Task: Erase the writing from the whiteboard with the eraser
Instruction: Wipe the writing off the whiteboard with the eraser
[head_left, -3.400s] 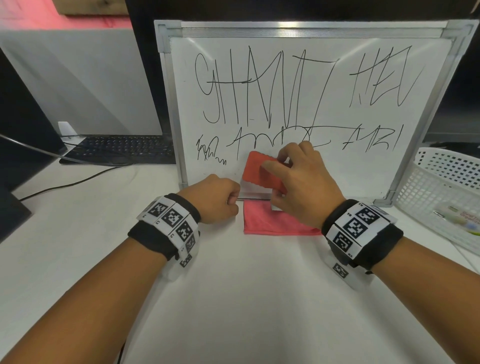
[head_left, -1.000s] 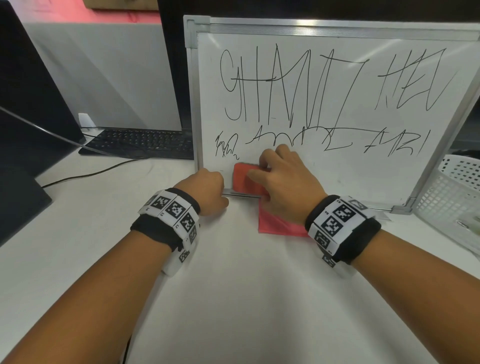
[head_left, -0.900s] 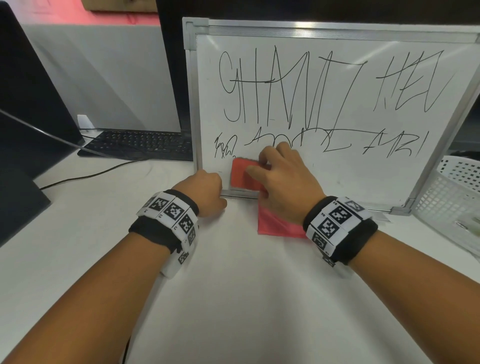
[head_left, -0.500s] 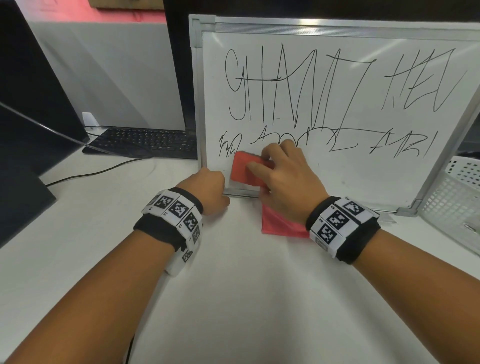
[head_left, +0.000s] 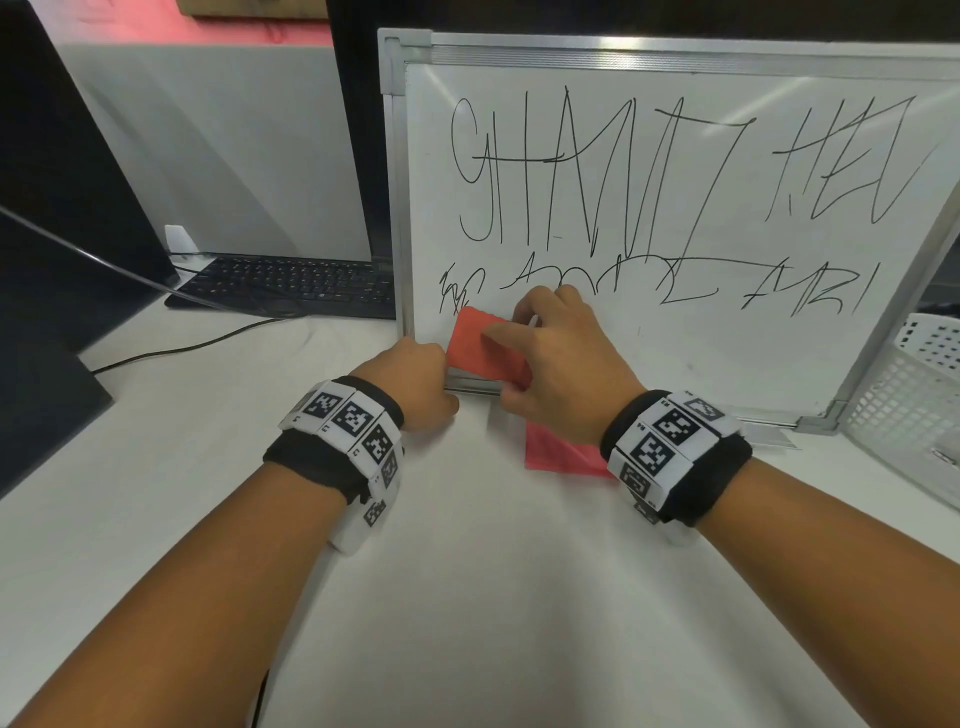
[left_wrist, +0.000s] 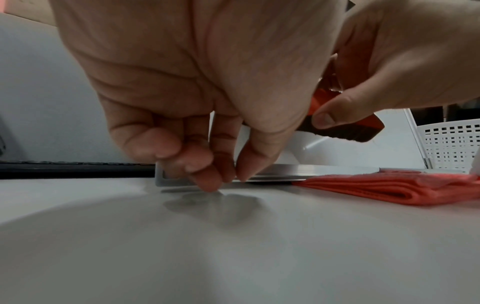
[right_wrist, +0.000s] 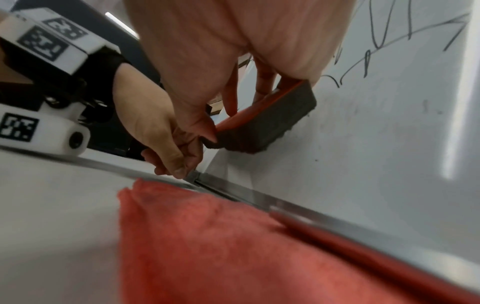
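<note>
A white worktop (head_left: 467, 597) is carrying everything, and a whiteboard (head_left: 727, 364) in a metal frame is standing propped at its far side, leaning back. Black marker writing (head_left: 597, 182) is covering the upper and middle board in loose scrawl; the top row is looking like "GHANIZ HEL", the lower row is ending in something like "ARI", and the rest is too loose to read. A dark monitor (head_left: 52, 234) is standing at the far left, a black keyboard (head_left: 291, 286) is lying behind the board's left edge with a cable (head_left: 182, 353) trailing across the worktop, and a white perforated basket (head_left: 914, 405) is sitting at the right. A folded red cloth (head_left: 556, 457) is lying just in front of the board's bottom rail, partly hidden by the right wrist. The right hand (head_left: 561, 364) is gripping the red-backed eraser (head_left: 483, 348), thumb on one edge and fingers on the other, holding its dark felt at the board's lower left, beside a small scribble. The left hand (head_left: 415, 384) is curling its fingers, pinching the frame's near-left bottom corner.
</note>
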